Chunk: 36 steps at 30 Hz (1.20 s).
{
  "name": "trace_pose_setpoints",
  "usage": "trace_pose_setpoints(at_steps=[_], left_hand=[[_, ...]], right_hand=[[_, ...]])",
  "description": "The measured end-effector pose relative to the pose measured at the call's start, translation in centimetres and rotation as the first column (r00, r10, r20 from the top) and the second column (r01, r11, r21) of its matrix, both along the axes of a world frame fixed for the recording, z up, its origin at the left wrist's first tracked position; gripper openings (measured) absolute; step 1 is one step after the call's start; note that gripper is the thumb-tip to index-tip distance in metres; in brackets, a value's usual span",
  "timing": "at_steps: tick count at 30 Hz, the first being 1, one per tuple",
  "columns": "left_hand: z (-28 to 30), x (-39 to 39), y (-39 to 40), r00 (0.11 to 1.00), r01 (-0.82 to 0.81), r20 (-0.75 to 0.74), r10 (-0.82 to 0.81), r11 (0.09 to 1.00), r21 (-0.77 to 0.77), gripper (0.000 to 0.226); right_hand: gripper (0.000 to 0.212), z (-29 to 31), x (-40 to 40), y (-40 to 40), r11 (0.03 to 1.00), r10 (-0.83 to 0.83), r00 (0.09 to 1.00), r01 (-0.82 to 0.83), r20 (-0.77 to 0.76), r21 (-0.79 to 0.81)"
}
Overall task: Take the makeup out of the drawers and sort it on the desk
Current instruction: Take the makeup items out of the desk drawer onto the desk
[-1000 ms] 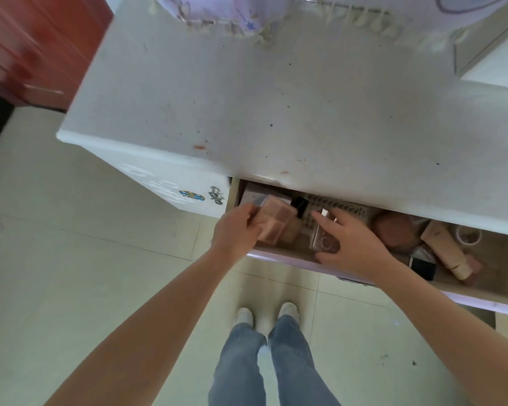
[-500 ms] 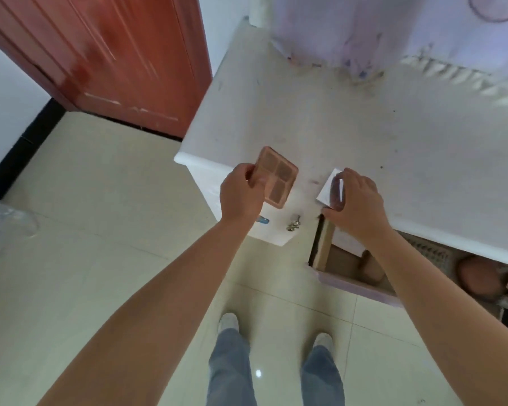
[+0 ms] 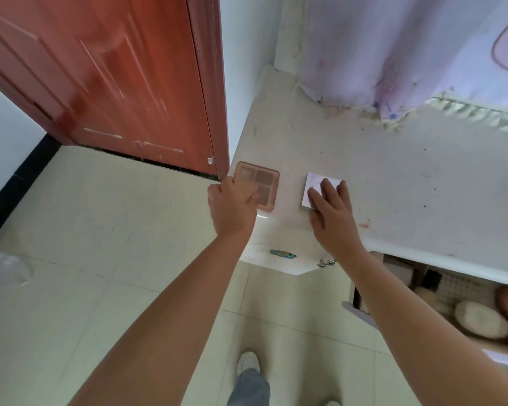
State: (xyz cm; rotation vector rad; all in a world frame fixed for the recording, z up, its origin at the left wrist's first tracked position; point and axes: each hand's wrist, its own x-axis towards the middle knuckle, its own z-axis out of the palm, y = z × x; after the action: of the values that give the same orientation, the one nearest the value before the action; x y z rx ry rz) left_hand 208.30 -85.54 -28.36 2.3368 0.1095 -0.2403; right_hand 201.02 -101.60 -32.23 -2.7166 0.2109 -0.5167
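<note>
First makeup pieces reach the desk's corner.

Straight fingers (image 3: 329, 190) of the right hand (image 3: 332, 212) lie flat on a pale square compact (image 3: 313, 186), holding nothing closed; the left hand (image 3: 232, 206) pinches the pink four-pan palette (image 3: 258, 184) with curled fingers, thumb on its lid. Both pieces sit on the desk (image 3: 393, 177) at its nine-o'clock end, the palette close to the edge. A careless release or brush of the wrist could tip the palette to the floor. Half a second ago both were held tilted above the desk; now they lie flat, farther in. The open drawer (image 3: 361, 310), at four o'clock, has more to empty.
</note>
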Motion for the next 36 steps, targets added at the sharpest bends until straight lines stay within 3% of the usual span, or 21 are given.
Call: trace_pose_setpoints(at_steps=[5,7,9,10,11,12,13,14,15,16,19,22,25,29,32,36], left_hand=[[-0.1,-1.0,-0.4,0.997,0.040,0.057,-0.051,0.984,0.173,0.045],[-1.1,-2.8,-0.8,0.940,0.063,0.322,-0.110,0.986,0.153,0.032],[-2.8,-5.7,-1.7,0.818,0.250,0.505,-0.275,0.961,0.118,0.023],[-3.6,-7.4,-2.3,0.774,0.381,0.505,-0.382,0.918,0.111,0.021],[-4.4,-9.2,-3.1,0.731,0.502,0.476,-0.489,0.858,0.110,0.020],[-4.9,-10.9,-3.9,0.680,0.611,0.436,-0.590,0.784,0.109,0.022],[-5.2,-12.5,-4.8,0.617,0.714,0.375,-0.691,0.693,0.103,0.025],[-5.6,-13.9,-5.8,0.554,0.789,0.298,-0.777,0.604,0.110,0.030],[-5.8,-15.2,-6.7,0.496,0.839,0.221,-0.840,0.529,0.126,0.034],[-6.1,-16.3,-7.5,0.455,0.867,0.159,-0.876,0.477,0.143,0.040],[-6.6,-18.9,-9.2,0.410,0.909,0.005,-0.912,0.409,0.080,0.070],[-7.0,-20.1,-9.8,0.425,0.905,-0.151,-0.892,0.415,0.095,0.092],[-7.0,-20.4,-10.0,0.430,0.902,-0.233,-0.872,0.405,0.150,0.082],[-6.4,-20.7,-10.3,0.483,0.874,-0.222,-0.847,0.451,0.181,0.090],[-5.8,-21.1,-10.7,0.534,0.844,-0.217,-0.817,0.502,0.189,0.092],[-4.8,-21.4,-11.8,0.599,0.800,-0.222,-0.770,0.566,0.197,0.045]], right_hand=[[0.034,0.2,-1.3,-0.4,0.999,0.002,1.000,-0.003,0.029,0.042],[0.032,0.7,-4.3,-0.7,0.989,-0.090,0.994,0.083,0.057,0.120],[0.027,1.5,-8.4,-1.1,0.984,-0.155,0.987,0.149,0.052,0.095],[0.027,1.6,-10.4,-1.9,0.989,-0.139,0.989,0.142,-0.056,0.049],[0.026,1.5,-12.0,-3.2,0.992,-0.118,0.957,0.128,-0.265,0.018],[0.027,1.3,-13.2,-4.7,0.992,-0.115,0.842,0.125,-0.527,-0.015],[0.035,0.7,-14.2,-6.4,0.990,-0.135,0.664,0.127,-0.735,-0.067],[0.045,0.0,-14.9,-8.0,0.983,-0.164,0.499,0.156,-0.851,-0.097],[0.053,-0.6,-15.5,-9.2,0.974,-0.192,0.416,0.194,-0.889,-0.119],[0.058,-1.1,-15.9,-10.1,0.967,-0.219,0.398,0.211,-0.891,-0.144],[0.071,-2.8,-15.9,-11.5,0.961,-0.278,0.452,0.141,-0.848,-0.239],[0.074,-4.3,-15.2,-11.9,0.955,-0.272,0.526,0.041,-0.806,-0.295],[0.066,-5.4,-14.5,-11.8,0.965,-0.221,0.608,0.021,-0.763,-0.263],[0.057,-5.9,-14.8,-12.5,0.965,-0.144,0.692,-0.059,-0.707,-0.255],[0.055,-6.0,-15.0,-12.8,0.957,-0.066,0.691,-0.159,-0.720,-0.241],[0.061,-4.2,-15.4,-13.0,0.957,-0.045,0.692,-0.178,-0.720,-0.231]])
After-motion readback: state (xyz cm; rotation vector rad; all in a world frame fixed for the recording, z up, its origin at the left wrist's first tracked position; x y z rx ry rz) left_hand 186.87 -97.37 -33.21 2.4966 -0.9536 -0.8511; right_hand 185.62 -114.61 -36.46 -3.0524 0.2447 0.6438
